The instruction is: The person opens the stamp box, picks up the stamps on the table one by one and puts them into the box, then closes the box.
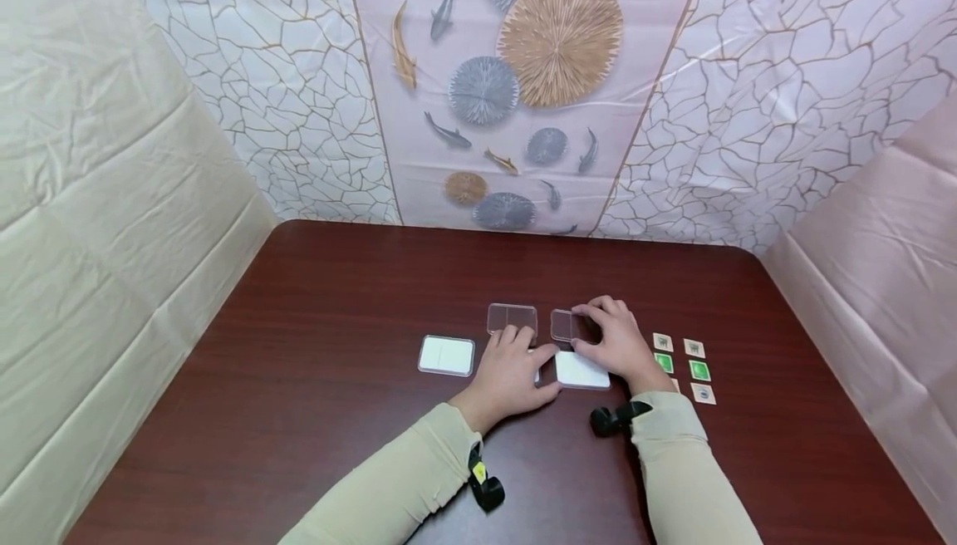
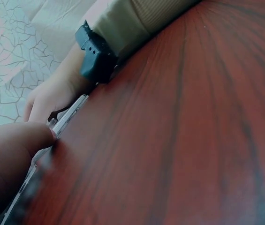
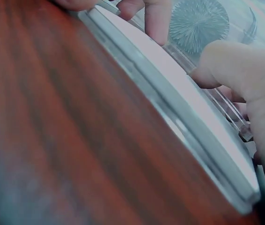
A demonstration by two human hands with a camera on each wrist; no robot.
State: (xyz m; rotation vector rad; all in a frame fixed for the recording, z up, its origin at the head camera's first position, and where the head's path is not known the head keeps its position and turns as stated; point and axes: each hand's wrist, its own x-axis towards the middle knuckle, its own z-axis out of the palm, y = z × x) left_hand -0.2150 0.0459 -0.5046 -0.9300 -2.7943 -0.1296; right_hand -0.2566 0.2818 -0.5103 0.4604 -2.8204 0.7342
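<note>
My left hand (image 1: 508, 375) holds the left end of a flat clear case with a white panel (image 1: 582, 369), its thumb at the near corner and index finger at the far one. Under that hand, mostly hidden, lies another white-panelled piece (image 1: 536, 366). Just behind, my right hand (image 1: 616, 341) grips a clear, see-through case (image 1: 564, 326), thumb on the near edge and fingers on the far edge. In the right wrist view the white panel (image 3: 179, 84) stands between the table and the right thumb (image 3: 207, 70). From the left wrist, the left thumb (image 2: 34, 138) touches the case edge.
A white-panelled case (image 1: 446, 355) lies left of the left hand. A clear case (image 1: 512, 318) sits beyond its fingertips. Several small square tiles, some with a green face (image 1: 699, 370), some with grey pictures (image 1: 694, 349), lie right of the right hand on the dark red table (image 1: 336, 296).
</note>
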